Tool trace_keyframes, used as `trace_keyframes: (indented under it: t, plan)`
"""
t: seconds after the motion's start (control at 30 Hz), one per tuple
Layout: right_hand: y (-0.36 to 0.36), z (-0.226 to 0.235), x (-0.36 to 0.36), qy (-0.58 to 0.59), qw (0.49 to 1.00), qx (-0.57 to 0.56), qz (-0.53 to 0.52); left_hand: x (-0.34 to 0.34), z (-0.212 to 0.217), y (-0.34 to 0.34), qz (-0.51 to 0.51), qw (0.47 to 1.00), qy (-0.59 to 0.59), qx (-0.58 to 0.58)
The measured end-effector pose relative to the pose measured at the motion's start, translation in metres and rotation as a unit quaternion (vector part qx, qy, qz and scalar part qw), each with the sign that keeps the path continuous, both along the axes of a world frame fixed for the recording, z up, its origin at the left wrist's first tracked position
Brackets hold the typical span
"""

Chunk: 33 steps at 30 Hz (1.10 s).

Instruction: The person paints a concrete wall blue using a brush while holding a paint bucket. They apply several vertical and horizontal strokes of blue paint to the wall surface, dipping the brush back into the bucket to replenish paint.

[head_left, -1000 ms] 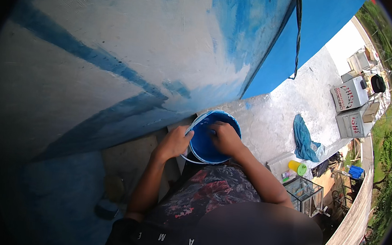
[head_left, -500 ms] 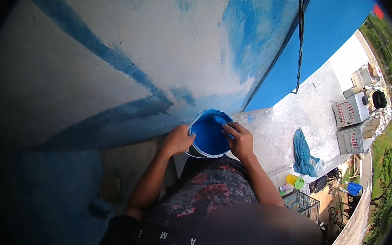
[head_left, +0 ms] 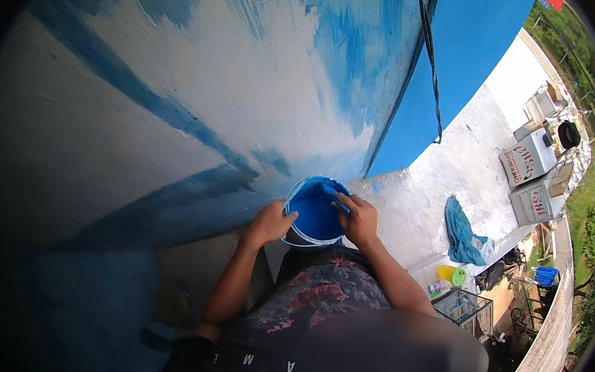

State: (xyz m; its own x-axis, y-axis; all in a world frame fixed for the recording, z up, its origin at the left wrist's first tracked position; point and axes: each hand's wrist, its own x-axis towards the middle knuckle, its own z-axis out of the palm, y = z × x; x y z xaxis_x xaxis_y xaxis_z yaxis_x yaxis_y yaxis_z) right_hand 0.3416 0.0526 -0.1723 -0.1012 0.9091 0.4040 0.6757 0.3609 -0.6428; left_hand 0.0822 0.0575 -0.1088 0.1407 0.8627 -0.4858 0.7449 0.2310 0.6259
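Down below us, a bucket (head_left: 312, 215) of blue paint sits between our two hands, close against the foot of a large curved wall (head_left: 200, 87) that is part white, part streaked blue. Our left hand (head_left: 269, 223) grips the bucket's near-left rim, fingers curled around the edge. Our right hand (head_left: 358, 219) is at the right rim, fingers closed on a small blue-smeared thing dipped at the edge of the paint; we cannot tell whether it is a brush or a rag. Both forearms come up from the lower edge, above our dark patterned shirt (head_left: 316, 299).

A black cord (head_left: 430, 56) hangs down the wall to the right of the bucket. Farther right, a blue cloth (head_left: 463, 234) lies on the grey concrete roof (head_left: 437, 190), well apart from the bucket. Near it stands a yellow cup (head_left: 448, 273), and two white boxes (head_left: 532, 180) sit by the roof's far edge.
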Motion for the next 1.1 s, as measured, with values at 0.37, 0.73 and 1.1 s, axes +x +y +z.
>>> trace_keyframes:
  t: [0.37, 0.73, 1.1]
  plan:
    - [-0.005, 0.002, 0.001, -0.025, 0.999, 0.030, 0.002, -0.007, -0.014, -0.001, 0.023, 0.998, -0.065, 0.000]
    - [-0.002, 0.006, 0.021, 0.123, 0.992, 0.015, 0.031, -0.033, -0.054, -0.020, 0.147, 0.984, -0.105, 0.007]
    - [-0.003, 0.029, 0.031, 0.180, 0.959, -0.206, 0.072, -0.020, -0.039, -0.030, 0.140, 0.980, -0.115, 0.079]
